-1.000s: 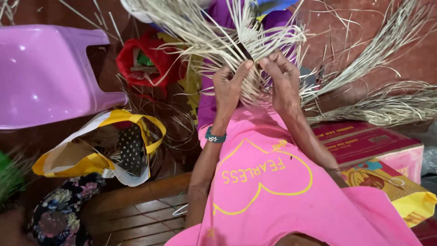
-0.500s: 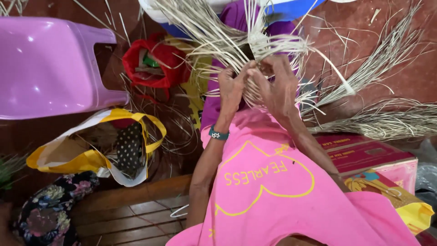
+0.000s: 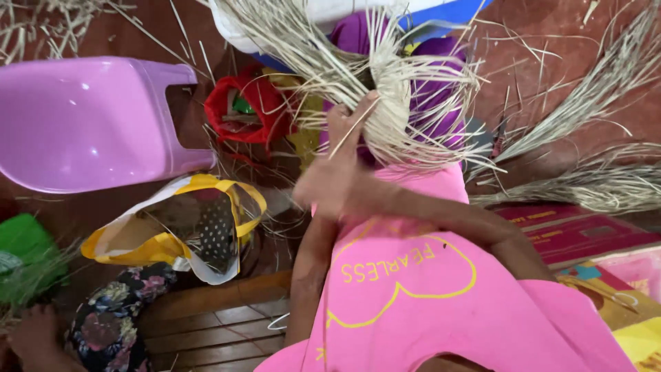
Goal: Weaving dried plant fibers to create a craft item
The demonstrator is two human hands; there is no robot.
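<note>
While left hand (image 3: 348, 127) keeps pinch-closed grip on woven straw bundle (image 3: 392, 110), right hand (image 3: 323, 189) sweeps blurred just below; its grip state cannot tell. Risk: loose strands slip from pinch, weave loosens; stiff ends near face of work may snap if bent sharply. Far left of grip: lilac plastic stool (image 3: 89, 120). Below-left: yellow-white bag (image 3: 138, 238). Just left: red bag (image 3: 241, 110). Lower right: maroon-pink carton (image 3: 585, 234), flat, printed.
</note>
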